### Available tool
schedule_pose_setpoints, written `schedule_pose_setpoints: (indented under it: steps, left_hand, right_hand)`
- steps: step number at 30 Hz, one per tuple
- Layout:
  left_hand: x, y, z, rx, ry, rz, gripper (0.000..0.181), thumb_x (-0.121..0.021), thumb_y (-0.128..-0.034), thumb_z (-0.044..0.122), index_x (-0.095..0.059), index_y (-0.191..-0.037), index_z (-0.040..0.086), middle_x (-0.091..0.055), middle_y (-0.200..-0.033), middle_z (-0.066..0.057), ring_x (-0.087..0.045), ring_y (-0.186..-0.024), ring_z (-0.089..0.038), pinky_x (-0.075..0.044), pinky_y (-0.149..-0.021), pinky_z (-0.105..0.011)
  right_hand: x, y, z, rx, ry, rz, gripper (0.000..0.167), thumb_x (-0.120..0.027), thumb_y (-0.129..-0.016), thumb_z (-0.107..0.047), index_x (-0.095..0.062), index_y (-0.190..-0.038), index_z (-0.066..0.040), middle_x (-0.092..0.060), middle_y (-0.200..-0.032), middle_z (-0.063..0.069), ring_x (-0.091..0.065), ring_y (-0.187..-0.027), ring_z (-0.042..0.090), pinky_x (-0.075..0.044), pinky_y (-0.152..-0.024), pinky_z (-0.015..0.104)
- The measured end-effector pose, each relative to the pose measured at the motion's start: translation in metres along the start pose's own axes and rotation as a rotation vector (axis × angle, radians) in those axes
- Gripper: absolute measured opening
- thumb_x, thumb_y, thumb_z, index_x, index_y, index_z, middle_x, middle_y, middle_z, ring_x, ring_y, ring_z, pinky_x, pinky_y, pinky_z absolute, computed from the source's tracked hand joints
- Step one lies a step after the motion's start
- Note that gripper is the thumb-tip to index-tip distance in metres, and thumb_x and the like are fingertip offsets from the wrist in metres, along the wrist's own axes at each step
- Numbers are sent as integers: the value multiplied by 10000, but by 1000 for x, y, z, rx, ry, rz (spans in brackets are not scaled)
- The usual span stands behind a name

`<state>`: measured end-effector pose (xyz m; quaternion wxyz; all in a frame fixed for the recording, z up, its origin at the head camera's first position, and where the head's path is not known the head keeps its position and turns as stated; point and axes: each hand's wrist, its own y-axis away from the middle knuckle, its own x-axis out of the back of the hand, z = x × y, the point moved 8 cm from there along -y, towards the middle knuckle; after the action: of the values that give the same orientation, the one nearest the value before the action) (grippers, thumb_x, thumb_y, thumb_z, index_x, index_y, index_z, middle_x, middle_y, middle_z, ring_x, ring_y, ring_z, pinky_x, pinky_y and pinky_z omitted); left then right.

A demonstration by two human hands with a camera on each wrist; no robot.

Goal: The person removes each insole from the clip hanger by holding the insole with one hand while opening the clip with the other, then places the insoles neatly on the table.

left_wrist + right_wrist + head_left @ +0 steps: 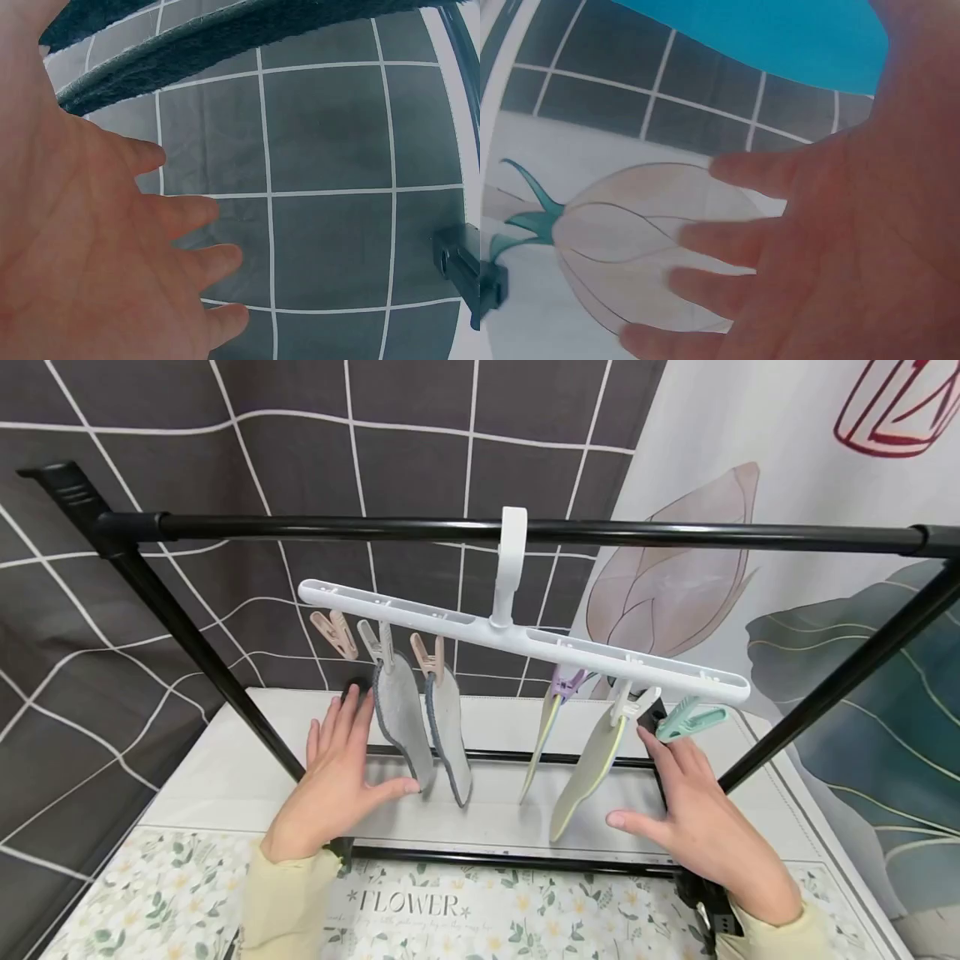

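Observation:
A white clip hanger (420,617) hangs by its hook (512,560) from a black rail (337,528), tilted down to the right. Clothespins under it hold two grey insoles (401,714) on the left and two yellow-edged insoles (592,768) on the right. My left hand (333,777) is spread beside the grey pair, its thumb near the lower end of one; whether they touch I cannot tell. To the right of the yellow-edged pair is my right hand (697,814), fingers extended below a green clothespin (690,718). Both palms look bare in the wrist views.
The black rack's slanted posts (202,643) rise on both sides, and its lower bars (510,857) cross the white table (217,777). A floral mat (165,885) lies in front. Behind hang a dark grid-patterned cloth (420,468) and a pale cloth with leaf prints (810,527).

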<state>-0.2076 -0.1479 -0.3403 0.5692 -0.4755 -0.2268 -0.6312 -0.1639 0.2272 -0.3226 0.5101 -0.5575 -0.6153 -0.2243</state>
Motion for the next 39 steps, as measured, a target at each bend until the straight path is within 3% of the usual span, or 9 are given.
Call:
schedule_pose_setpoints:
  steps: [4, 7, 13, 16, 20, 23, 27, 32, 39]
  left_hand:
    - [3, -2, -1, -15, -1, 24, 1172, -733, -829, 601, -31, -1624, 101, 17, -1675, -163, 36, -1521, -409, 30, -1183, -631]
    - [5, -3, 0, -30, -1, 44, 1115, -702, -863, 588, -57, -1622, 88, -41, -1670, -184, 1, -1521, -407, -5, -1177, -644]
    - [8, -5, 0, -72, 16, 58, 1077, -684, -889, 571, -83, -1612, 46, -137, -1657, -193, -98, -1514, -404, -64, -1189, -616]
    - [9, -10, -2, -100, 45, 66, 1077, -720, -882, 531, -94, -1612, 46, -213, -1637, -200, -223, -1484, -410, -161, -1193, -578]
    - [6, -18, -6, -99, 117, 43, 1078, -756, -872, 490, -97, -1619, 78, -271, -1615, -204, -321, -1450, -394, -282, -1160, -556]
    - [3, -23, -9, -87, 163, 14, 1071, -752, -876, 496, -99, -1620, 86, -260, -1623, -182, -318, -1458, -364, -298, -1154, -553]
    - [1, -30, -10, -79, 236, -18, 1079, -754, -868, 513, -90, -1626, 128, -235, -1643, -122, -317, -1465, -319, -300, -1160, -532]
    - [-1, -36, -11, -81, 335, -40, 1105, -806, -835, 466, -90, -1630, 188, -296, -1619, -116, -415, -1406, -335, -359, -1130, -518]
    - [-5, -41, -13, -74, 424, -70, 1151, -876, -783, 361, -107, -1629, 231, -343, -1592, -127, -480, -1348, -381, -390, -1109, -516]
  right_hand:
    - [3, 6, 0, -60, 19, -69, 901, -794, -798, -544, -480, -1439, 5, -454, -1456, 227, -391, -1335, 460, -392, -982, 649]
    - [6, 9, -4, -62, 29, -93, 809, -781, -811, -552, -553, -1369, -14, -541, -1397, 199, -494, -1274, 435, -431, -962, 618]
    - [9, 14, -12, -51, 51, -122, 534, -768, -838, -525, -698, -1139, -90, -717, -1066, 10, -688, -978, 237, -542, -807, 473]
    - [8, 17, -13, -59, 54, -188, 397, -742, -858, -538, -711, -1018, -175, -718, -960, -70, -695, -891, 155, -555, -749, 410]
    - [0, 21, -18, -42, 23, -333, 323, -675, -899, -568, -680, -942, -248, -699, -920, -138, -685, -869, 99, -562, -731, 354]
    - [-8, 21, -25, -7, -2, -412, 352, -639, -913, -589, -686, -960, -243, -694, -923, -158, -684, -875, 93, -563, -720, 333]
    - [-12, 20, -39, 74, -25, -437, 366, -632, -922, -582, -699, -1007, -232, -697, -938, -163, -678, -882, 80, -562, -715, 333]
    - [-12, 21, -64, 199, -53, -416, 321, -625, -938, -557, -685, -1053, -264, -690, -978, -181, -652, -877, 5, -559, -718, 313]
    - [-8, 16, -101, 289, -79, -369, 454, -605, -961, -536, -619, -1279, -213, -705, -1026, -150, -660, -915, 4, -567, -745, 307]
